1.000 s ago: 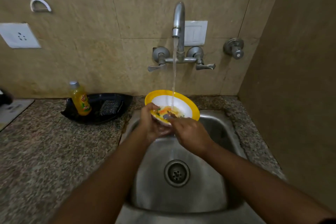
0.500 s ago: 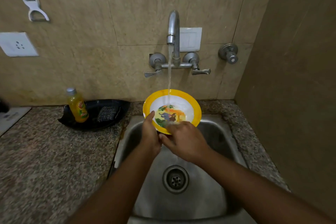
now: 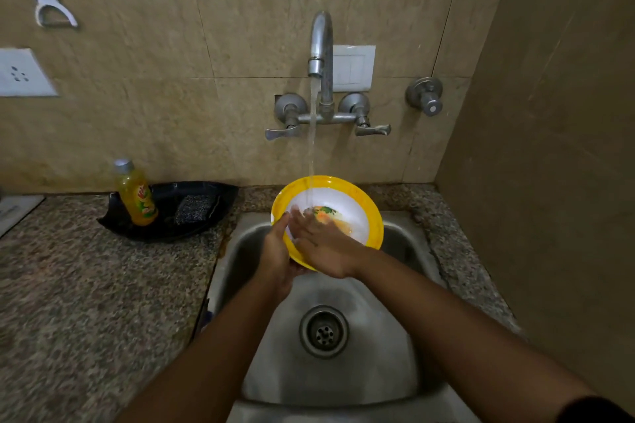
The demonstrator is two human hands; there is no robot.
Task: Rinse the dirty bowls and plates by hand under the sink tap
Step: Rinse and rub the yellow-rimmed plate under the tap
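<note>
A yellow-rimmed bowl with a white inside and a coloured picture is tilted toward me over the steel sink. Water runs from the tap onto its inside. My left hand grips the bowl's near-left rim from below, thumb on the edge. My right hand lies flat inside the bowl, fingers spread on the wet surface, covering part of the picture.
A black tray on the granite counter left of the sink holds an orange bottle and a scrub pad. The sink drain lies below the hands. A side wall stands close on the right.
My right hand has moved from the bowl's near rim up into its inside, fingers now spread flat on the picture. The bowl stays under the stream in my left hand.
</note>
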